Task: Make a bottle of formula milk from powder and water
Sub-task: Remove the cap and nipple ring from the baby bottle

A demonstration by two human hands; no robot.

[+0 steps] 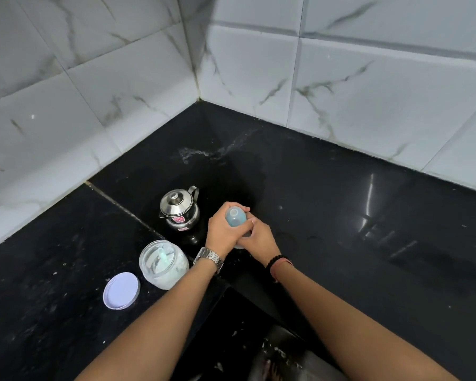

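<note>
From your head camera, both your forearms reach forward over a glossy black stone counter (341, 215) set in a corner of white marbled tiles: your left hand (222, 229), with a metal watch (210, 259) at the wrist, is curled closed around the pale blue translucent dome cap of the baby bottle (235, 215), and your right hand (256, 237), with a dark bead bracelet (275, 260), is wrapped around the bottle's body below it. The bottle stands upright on the counter between your hands, just right of a small shiny steel kettle (179, 209) with a domed lid. Near your left forearm sits an open, rounded clear powder jar (163, 264) with a pale scoop inside, and its flat white round lid (121, 290) lies apart on the counter.
</note>
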